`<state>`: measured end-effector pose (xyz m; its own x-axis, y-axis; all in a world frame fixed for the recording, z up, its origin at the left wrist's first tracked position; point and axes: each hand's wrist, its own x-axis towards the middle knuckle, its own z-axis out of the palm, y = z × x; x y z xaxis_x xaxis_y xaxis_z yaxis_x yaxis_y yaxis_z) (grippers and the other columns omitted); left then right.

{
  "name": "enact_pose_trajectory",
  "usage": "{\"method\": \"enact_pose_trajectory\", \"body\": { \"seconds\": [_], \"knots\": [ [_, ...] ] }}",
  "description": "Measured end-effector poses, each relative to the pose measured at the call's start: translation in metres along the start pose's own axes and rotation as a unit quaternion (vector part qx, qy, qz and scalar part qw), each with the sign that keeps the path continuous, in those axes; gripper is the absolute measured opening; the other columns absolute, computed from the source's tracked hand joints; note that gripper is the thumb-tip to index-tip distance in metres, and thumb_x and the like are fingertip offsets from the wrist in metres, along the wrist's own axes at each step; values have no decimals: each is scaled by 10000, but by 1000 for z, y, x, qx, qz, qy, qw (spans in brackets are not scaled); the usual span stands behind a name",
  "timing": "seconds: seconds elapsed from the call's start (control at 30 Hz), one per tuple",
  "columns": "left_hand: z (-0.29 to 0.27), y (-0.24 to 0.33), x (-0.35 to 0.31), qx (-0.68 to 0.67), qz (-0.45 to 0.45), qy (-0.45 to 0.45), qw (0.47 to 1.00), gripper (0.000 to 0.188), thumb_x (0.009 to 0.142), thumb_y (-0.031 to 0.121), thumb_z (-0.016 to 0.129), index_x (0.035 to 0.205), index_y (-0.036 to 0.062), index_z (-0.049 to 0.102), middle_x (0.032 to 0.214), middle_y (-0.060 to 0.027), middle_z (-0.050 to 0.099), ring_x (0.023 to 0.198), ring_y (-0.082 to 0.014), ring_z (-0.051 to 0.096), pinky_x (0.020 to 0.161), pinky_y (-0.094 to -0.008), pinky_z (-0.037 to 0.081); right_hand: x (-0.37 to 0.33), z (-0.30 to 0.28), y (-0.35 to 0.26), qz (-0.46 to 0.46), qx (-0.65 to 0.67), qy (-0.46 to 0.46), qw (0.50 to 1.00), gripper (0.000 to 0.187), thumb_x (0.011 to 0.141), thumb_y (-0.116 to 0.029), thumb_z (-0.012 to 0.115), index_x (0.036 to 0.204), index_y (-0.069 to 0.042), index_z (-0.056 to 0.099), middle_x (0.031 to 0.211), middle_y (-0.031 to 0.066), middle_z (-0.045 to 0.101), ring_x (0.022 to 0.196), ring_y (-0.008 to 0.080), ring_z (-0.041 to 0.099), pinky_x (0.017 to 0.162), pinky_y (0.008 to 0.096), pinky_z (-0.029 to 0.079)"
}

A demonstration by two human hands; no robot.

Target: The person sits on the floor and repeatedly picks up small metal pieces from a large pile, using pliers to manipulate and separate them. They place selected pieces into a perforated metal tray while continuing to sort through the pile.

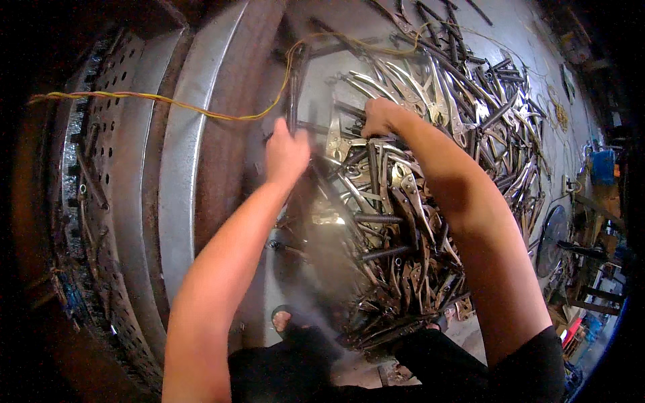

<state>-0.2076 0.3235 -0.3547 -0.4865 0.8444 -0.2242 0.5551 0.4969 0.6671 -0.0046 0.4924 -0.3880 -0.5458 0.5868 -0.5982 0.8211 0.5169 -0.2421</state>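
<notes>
My left hand [287, 153] is closed round the lower end of a long dark rod-like tool [294, 91], which points away from me. To its right, my right hand [380, 118] is closed at the edge of a large heap of metal locking pliers [406, 185]. Its fingertips are turned down among the tools, so what they hold is hidden. Beside it a pale, flat metal piece [334, 142] stands out, blurred. Dark ribbed rods [378, 219] lie mixed in with the pliers.
A twisted yellow wire [168, 101] crosses over from the left. Ridged metal steps [185, 174] and a perforated metal plate [121, 114] rise at the left. At the right are a dark round disc [552, 232] and a blue object [603, 166]. My foot [281, 320] is near the heap.
</notes>
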Motion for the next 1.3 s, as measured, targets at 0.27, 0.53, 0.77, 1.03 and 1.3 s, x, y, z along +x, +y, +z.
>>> {"method": "enact_pose_trajectory", "body": {
  "seconds": [0.27, 0.53, 0.77, 1.03, 1.3],
  "knots": [
    [40, -6, 73, 142, -18, 0, 990, 483, 907, 325, 715, 1200, -29, 567, 1338, -272, 538, 1185, -465, 582, 999, -509, 488, -19, 4, -30, 21, 43, 8, 999, 732, 691, -548, 787, 1145, 20, 704, 1160, 245, 704, 1099, 385, 676, 944, 452, 536],
    [37, -2, 92, 217, 6, -25, 976, 360, 862, 226, 757, 1131, 35, 613, 1135, -231, 687, 1089, -435, 648, 937, -521, 513, -7, 20, -57, 32, -35, 82, 996, 340, 783, -240, 707, 1041, -25, 764, 1104, 201, 741, 1045, 337, 723, 918, 438, 573],
    [44, -4, 107, 122, 46, -36, 991, 433, 843, 200, 702, 1229, 19, 624, 1189, -249, 684, 1129, -410, 658, 972, -493, 516, -36, -16, -43, 21, -96, 70, 993, 432, 722, -302, 805, 1064, -45, 748, 1091, 182, 744, 1046, 336, 720, 889, 437, 585],
    [57, 2, 140, 124, 23, -13, 992, 456, 815, 336, 713, 1115, -8, 708, 1078, -219, 732, 993, -382, 715, 874, -439, 551, -142, -67, -39, 24, -38, 102, 994, 504, 699, -385, 780, 1003, 16, 743, 992, 244, 732, 906, 396, 720, 823, 454, 587],
    [45, 7, 105, -86, -110, -176, 974, 444, 771, 331, 720, 1044, -20, 730, 1048, -248, 728, 1005, -364, 713, 848, -440, 550, -322, -24, 8, 38, 499, 319, 805, 393, 794, -294, 738, 1080, -48, 625, 960, 85, 671, 857, 225, 658, 778, 381, 536]
  ]
}}
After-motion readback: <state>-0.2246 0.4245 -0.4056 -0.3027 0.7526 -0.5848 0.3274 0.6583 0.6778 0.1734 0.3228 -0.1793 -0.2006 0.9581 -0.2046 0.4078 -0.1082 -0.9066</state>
